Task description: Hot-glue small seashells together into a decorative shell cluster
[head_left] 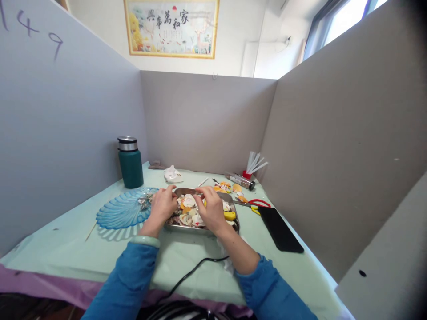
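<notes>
A metal tray [188,230] full of seashells [189,202] sits in front of me, with white, orange and brown shells heaped in it. My left hand [163,205] is at the tray's left edge, fingers bent and thumb apart from the index finger. Over the right half of the shells is my right hand [211,210], its thumb and index finger curved with a gap between them. I see nothing held in either hand. A yellow tool handle [229,216] lies in the tray's right side, partly hidden by my right hand.
A blue scalloped plate [122,209] holds small shiny pieces at left, near a green bottle [130,166]. To the right lie red-and-yellow-handled scissors [258,204] and a black phone-like slab [280,229]. White sticks [255,163] stand in a red holder. A black cord [196,266] crosses the front.
</notes>
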The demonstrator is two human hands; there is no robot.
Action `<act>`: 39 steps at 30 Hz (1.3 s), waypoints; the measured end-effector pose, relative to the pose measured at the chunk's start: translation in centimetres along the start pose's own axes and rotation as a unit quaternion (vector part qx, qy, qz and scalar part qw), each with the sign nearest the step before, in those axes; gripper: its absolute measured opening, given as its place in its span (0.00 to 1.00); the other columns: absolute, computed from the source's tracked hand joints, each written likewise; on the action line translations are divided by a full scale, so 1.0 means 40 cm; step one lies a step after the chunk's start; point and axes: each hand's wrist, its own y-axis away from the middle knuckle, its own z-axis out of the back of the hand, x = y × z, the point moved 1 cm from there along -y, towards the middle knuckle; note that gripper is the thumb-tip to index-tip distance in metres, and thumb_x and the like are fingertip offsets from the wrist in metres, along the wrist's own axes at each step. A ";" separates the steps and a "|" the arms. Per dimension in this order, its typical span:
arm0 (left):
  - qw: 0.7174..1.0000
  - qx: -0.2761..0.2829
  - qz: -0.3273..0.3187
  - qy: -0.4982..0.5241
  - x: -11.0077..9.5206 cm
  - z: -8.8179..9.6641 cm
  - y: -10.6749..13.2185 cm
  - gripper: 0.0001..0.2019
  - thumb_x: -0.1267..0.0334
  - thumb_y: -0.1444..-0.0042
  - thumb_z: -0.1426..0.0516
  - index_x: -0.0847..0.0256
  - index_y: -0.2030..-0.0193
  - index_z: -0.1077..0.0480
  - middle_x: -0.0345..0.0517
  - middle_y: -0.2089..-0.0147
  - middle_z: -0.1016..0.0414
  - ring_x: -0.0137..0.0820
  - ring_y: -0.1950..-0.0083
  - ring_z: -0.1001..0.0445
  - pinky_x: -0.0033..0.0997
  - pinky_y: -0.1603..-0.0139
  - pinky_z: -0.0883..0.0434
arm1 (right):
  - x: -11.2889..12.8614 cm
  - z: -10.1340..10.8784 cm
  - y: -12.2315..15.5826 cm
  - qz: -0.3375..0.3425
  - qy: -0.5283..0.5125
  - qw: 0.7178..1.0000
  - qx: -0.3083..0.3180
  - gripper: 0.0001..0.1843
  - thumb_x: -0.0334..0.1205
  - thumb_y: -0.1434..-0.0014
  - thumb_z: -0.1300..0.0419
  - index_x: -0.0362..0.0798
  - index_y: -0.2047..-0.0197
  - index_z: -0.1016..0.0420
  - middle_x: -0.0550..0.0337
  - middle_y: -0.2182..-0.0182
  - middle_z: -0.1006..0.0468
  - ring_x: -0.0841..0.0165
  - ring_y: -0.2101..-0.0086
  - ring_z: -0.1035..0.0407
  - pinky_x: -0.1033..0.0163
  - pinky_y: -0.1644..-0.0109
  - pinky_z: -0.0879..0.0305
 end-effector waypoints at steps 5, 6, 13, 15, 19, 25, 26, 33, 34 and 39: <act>0.999 0.030 -0.006 -0.033 0.007 0.007 0.000 0.21 0.69 0.48 0.48 0.60 0.47 0.33 0.49 0.61 0.23 0.40 0.52 0.30 0.35 0.53 0.37 | 0.003 0.002 -0.001 0.005 0.002 1.000 -0.004 0.08 0.36 0.38 0.46 0.48 0.56 0.28 0.55 0.61 0.26 0.64 0.59 0.33 0.59 0.53 0.37; 0.998 0.044 -0.015 -0.035 0.010 0.007 0.000 0.20 0.69 0.49 0.48 0.59 0.47 0.33 0.48 0.62 0.23 0.40 0.52 0.30 0.35 0.53 0.38 | 0.003 0.003 -0.001 0.005 0.003 1.000 -0.004 0.09 0.36 0.38 0.46 0.48 0.56 0.28 0.55 0.61 0.26 0.64 0.58 0.33 0.60 0.53 0.37; 0.991 0.099 -0.068 -0.058 0.008 0.003 0.010 0.20 0.72 0.53 0.48 0.58 0.51 0.30 0.48 0.65 0.25 0.40 0.53 0.32 0.36 0.53 0.41 | 0.003 0.003 -0.001 0.001 0.002 1.000 0.002 0.08 0.36 0.38 0.46 0.47 0.56 0.28 0.55 0.61 0.26 0.64 0.58 0.33 0.60 0.53 0.37; 0.991 0.081 -0.079 -0.077 0.004 0.003 0.014 0.20 0.72 0.52 0.49 0.59 0.52 0.29 0.52 0.64 0.25 0.42 0.54 0.32 0.38 0.52 0.42 | 0.004 0.002 -0.001 0.000 0.001 1.000 0.003 0.08 0.36 0.38 0.46 0.47 0.56 0.28 0.54 0.61 0.26 0.64 0.59 0.32 0.60 0.53 0.37; 0.990 0.067 -0.073 -0.103 -0.001 0.001 0.017 0.17 0.70 0.51 0.48 0.59 0.55 0.27 0.54 0.65 0.26 0.43 0.55 0.32 0.41 0.50 0.44 | 0.004 0.002 -0.001 0.001 -0.003 1.000 0.001 0.09 0.35 0.38 0.46 0.48 0.56 0.28 0.54 0.61 0.26 0.64 0.59 0.32 0.59 0.54 0.36; 0.988 0.075 -0.064 -0.119 -0.001 -0.002 0.016 0.16 0.69 0.50 0.49 0.59 0.56 0.27 0.55 0.65 0.25 0.44 0.54 0.32 0.42 0.49 0.44 | 0.005 0.002 -0.001 0.003 -0.003 1.000 0.006 0.08 0.36 0.38 0.47 0.48 0.57 0.28 0.54 0.61 0.26 0.64 0.59 0.32 0.59 0.53 0.37; 0.987 0.077 -0.062 -0.123 -0.001 -0.003 0.016 0.16 0.69 0.49 0.50 0.59 0.55 0.27 0.55 0.65 0.25 0.44 0.54 0.32 0.42 0.49 0.44 | 0.005 0.002 -0.001 0.004 -0.003 1.000 0.007 0.08 0.36 0.38 0.47 0.48 0.57 0.28 0.54 0.61 0.26 0.64 0.59 0.32 0.59 0.53 0.37; 0.988 0.077 -0.033 -0.130 -0.008 -0.004 0.017 0.21 0.71 0.48 0.52 0.65 0.46 0.34 0.61 0.60 0.25 0.46 0.54 0.29 0.42 0.53 0.41 | 0.004 0.001 0.000 0.003 -0.004 1.000 0.003 0.08 0.35 0.38 0.46 0.48 0.57 0.28 0.54 0.61 0.25 0.64 0.59 0.32 0.59 0.53 0.37; 0.989 0.070 -0.030 -0.124 -0.007 -0.003 0.017 0.21 0.70 0.48 0.52 0.65 0.46 0.35 0.60 0.61 0.25 0.46 0.54 0.29 0.42 0.53 0.41 | 0.004 0.001 0.000 0.002 -0.004 1.000 0.002 0.08 0.35 0.38 0.46 0.48 0.57 0.28 0.54 0.62 0.25 0.64 0.59 0.32 0.59 0.53 0.37; 0.998 0.017 -0.023 -0.050 0.002 0.002 0.008 0.22 0.70 0.49 0.50 0.63 0.46 0.34 0.55 0.62 0.24 0.45 0.53 0.29 0.43 0.50 0.40 | 0.003 0.001 0.000 0.004 -0.005 1.000 0.004 0.08 0.35 0.38 0.46 0.48 0.57 0.28 0.54 0.61 0.25 0.64 0.59 0.32 0.60 0.53 0.37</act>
